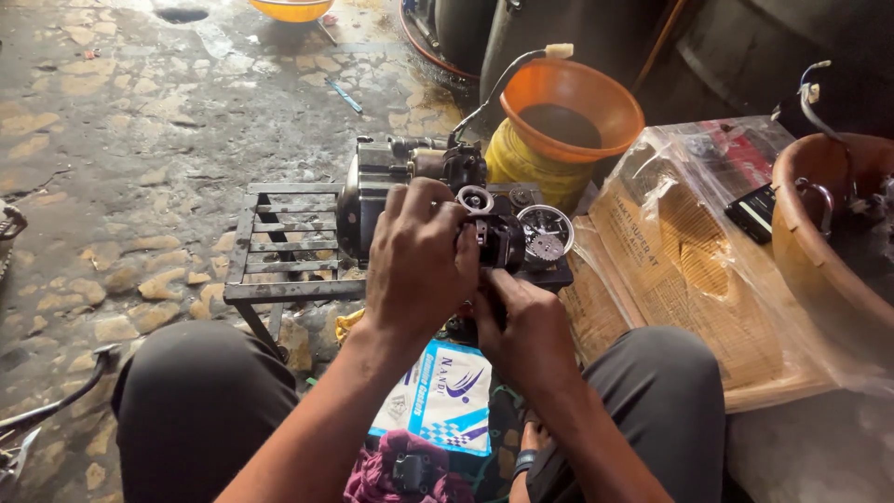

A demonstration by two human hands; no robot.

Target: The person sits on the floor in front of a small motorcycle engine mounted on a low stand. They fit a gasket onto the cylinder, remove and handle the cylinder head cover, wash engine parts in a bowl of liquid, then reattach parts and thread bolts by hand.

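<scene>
My left hand (421, 263) is clamped over the top of the greasy grey metal engine block (438, 210), fingers curled tight on its dark casing. My right hand (526, 326) comes up from below and pinches the small black part (501, 244) bolted to the engine's near face, just beside the round silver gear housing (545, 233). The engine sits on a rusty slatted iron stand (284, 247) between my knees, on a wet stone floor (121, 140). Just behind it an orange plastic funnel (573, 107) rests on a yellow ribbed container (526, 168). To my right lies a plastic-wrapped cardboard box (684, 270), touching the stand's corner, and a brown clay bowl (819, 242). A white-and-blue printed packet (442, 396) lies under my wrists.
</scene>
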